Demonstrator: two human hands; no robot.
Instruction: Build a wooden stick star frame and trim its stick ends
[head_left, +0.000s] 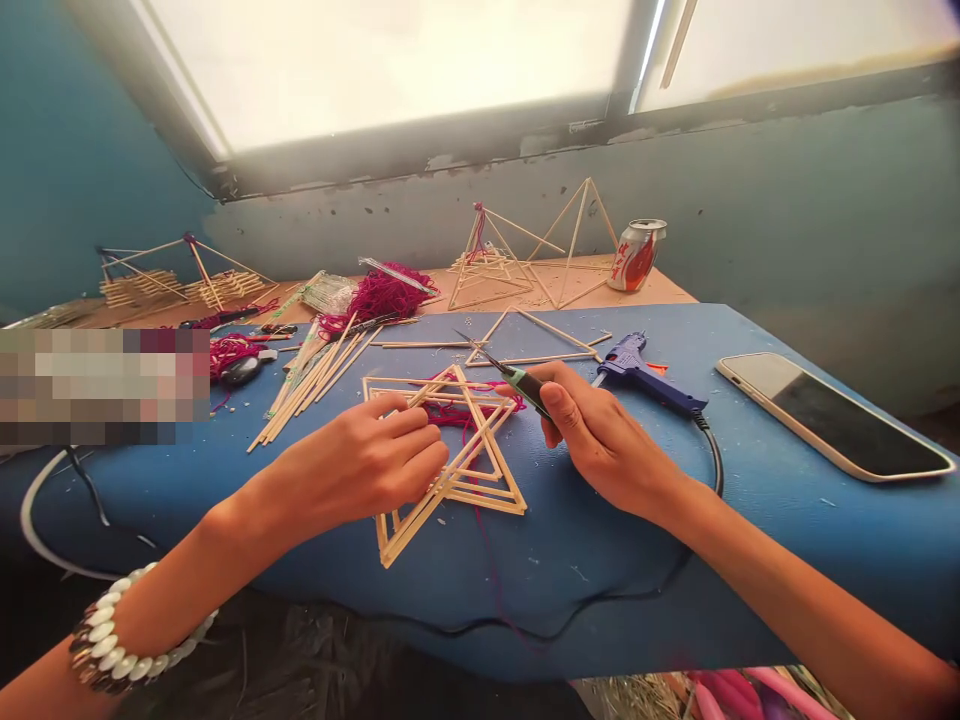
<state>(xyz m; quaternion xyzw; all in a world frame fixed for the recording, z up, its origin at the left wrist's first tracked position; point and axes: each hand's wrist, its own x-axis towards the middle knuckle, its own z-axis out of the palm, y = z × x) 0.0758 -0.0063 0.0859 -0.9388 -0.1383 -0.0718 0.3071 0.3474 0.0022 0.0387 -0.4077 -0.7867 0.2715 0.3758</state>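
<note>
A star-shaped frame of thin wooden sticks (450, 490) lies on the blue table, with magenta yarn (450, 412) wound across its upper part. My left hand (382, 450) is closed over the frame's left side; its fingertips are partly hidden. In my right hand (592, 425) is a craft knife (529, 388) with a dark green and black handle. Its thin, pointed blade aims up and left above the frame. A strand of yarn trails from the frame toward the table's front edge. Just beyond my right hand lies a blue glue gun (649, 372).
Loose sticks (319, 385) and a magenta yarn heap (386, 295) lie behind my left hand. Stick pyramids (581, 240) and a drink can (637, 255) stand at the back. A phone (832, 415) lies right. The glue gun's cable (562, 625) crosses the front.
</note>
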